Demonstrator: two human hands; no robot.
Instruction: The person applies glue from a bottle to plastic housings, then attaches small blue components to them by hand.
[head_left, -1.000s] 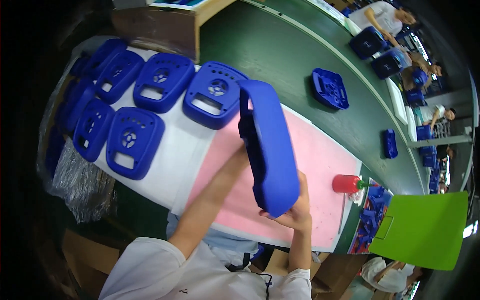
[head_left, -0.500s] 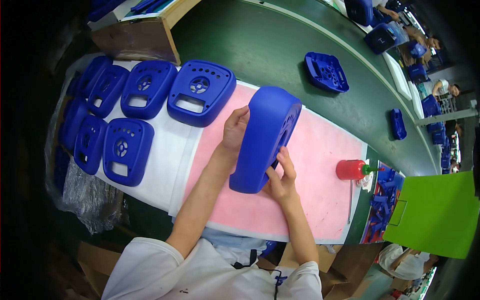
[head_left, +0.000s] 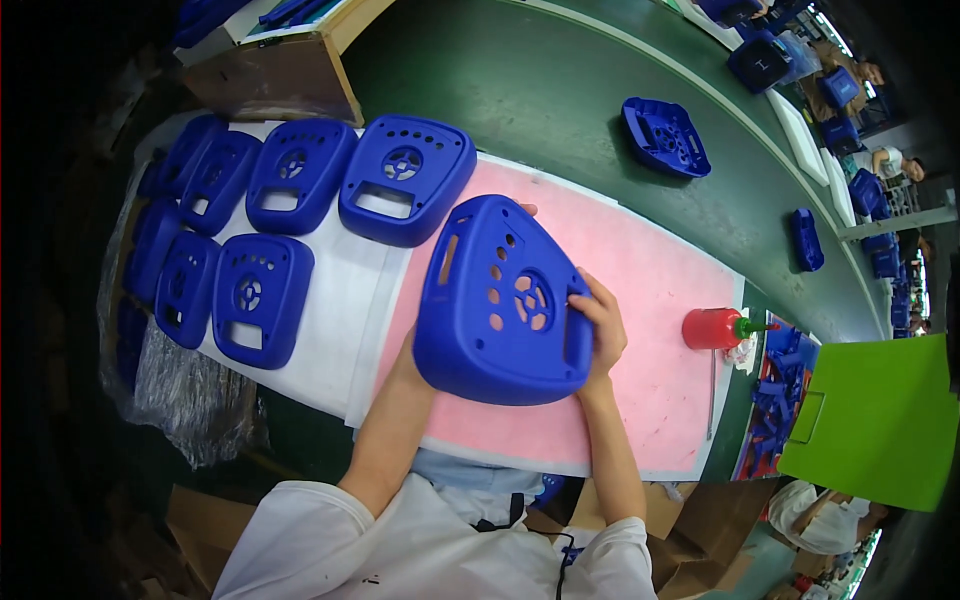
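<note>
A blue plastic housing (head_left: 490,340) is held up over the pink sheet, its face with round holes, a spoked round opening and a slot turned toward me. My right hand (head_left: 606,330) grips it at the slotted end, fingers hooked at the opening. Behind the shell, my left hand (head_left: 411,366) supports it; most of that hand is hidden, with only fingertips showing past the top edge. Several matching blue housings (head_left: 262,300) lie face up in rows on the white sheet at the left.
A red bottle with a green nozzle (head_left: 713,328) lies on the right, beside a thin rod. Further right are a tray of small blue parts (head_left: 783,390) and a bright green panel (head_left: 870,420). Two blue parts, including an upturned shell (head_left: 666,138), sit on the green bench. Other people work beyond.
The held housing has turned from edge-on to show its holed face, tipping and shifting slightly left. My right hand has moved round to its right end; my left hand is now mostly behind it.
</note>
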